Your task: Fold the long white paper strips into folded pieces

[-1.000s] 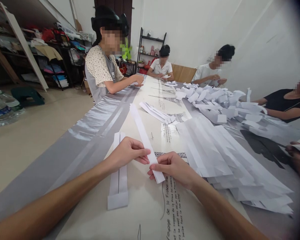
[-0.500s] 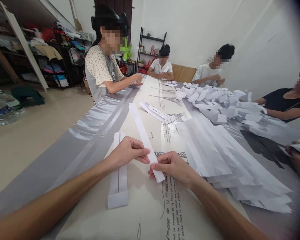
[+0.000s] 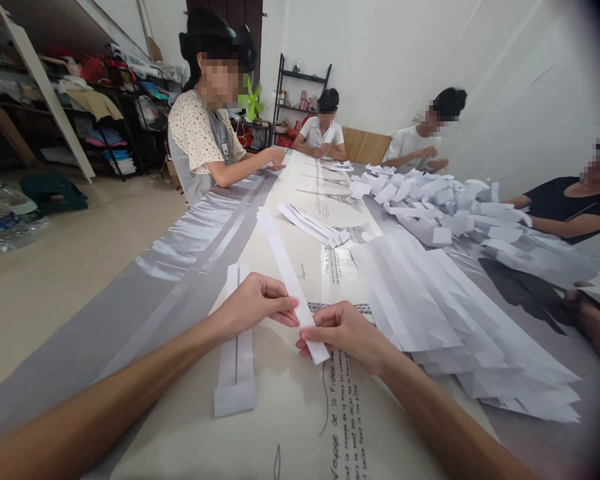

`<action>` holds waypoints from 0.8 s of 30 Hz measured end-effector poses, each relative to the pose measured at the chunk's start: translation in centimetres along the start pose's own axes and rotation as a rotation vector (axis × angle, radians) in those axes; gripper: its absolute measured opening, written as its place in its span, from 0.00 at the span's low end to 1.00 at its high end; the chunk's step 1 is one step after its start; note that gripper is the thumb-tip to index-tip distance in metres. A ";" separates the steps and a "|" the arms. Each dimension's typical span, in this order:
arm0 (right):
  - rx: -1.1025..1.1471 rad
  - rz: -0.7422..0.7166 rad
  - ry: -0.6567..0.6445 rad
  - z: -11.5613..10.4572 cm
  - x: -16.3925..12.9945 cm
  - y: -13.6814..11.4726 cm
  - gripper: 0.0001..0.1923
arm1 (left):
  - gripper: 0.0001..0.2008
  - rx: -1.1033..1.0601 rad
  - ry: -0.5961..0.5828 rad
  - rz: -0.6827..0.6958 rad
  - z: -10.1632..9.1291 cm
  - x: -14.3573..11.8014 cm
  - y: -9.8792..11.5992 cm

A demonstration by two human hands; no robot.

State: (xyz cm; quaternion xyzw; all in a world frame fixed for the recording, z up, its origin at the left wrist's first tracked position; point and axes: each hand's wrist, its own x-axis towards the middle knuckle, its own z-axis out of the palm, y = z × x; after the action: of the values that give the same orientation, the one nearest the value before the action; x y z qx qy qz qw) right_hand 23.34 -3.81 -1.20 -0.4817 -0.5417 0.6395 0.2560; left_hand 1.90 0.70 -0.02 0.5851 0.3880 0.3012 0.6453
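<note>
A long, narrow strip of folded white paper (image 3: 286,263) slants across the middle of the view, held above the table. My left hand (image 3: 260,301) pinches its left edge between thumb and fingers. Lower down, near the strip's close end, my right hand (image 3: 343,333) grips it the same way, thumb on top. Under my left wrist lies another folded paper piece (image 3: 235,400) with a dark slit along its length and a flap at its near end. Farther off, a few folded paper strips (image 3: 314,225) lie overlapping on the printed table cover (image 3: 300,427).
To the right, a fanned stack of white paper sheets (image 3: 420,300) lies near my forearm. Behind it spreads a heap of folded white papers (image 3: 430,193). Several people sit around the table, one at the left (image 3: 205,133). Shelves (image 3: 115,113) and water bottles (image 3: 5,213) stand left.
My hands and the paper strip hold nearly the same pose. At the far end, a person's hands and the paper in them have shifted slightly; the person at back right has lowered a hand.
</note>
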 end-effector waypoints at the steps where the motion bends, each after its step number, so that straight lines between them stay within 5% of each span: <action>1: 0.007 0.002 0.000 0.0 0.0 -0.1 0.14 | 0.14 0.000 -0.004 0.002 0.0 0.0 0.0; 24: 0.020 -0.162 0.032 0.5 -0.5 -0.8 0.18 | 0.14 -0.036 -0.092 0.098 -0.6 0.0 -0.1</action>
State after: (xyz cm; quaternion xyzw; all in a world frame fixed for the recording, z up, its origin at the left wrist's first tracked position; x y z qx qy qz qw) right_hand 22.97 -4.26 -0.32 -0.4440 -0.5683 0.6143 0.3201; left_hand 1.36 1.04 -0.08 0.6050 0.3235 0.3121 0.6571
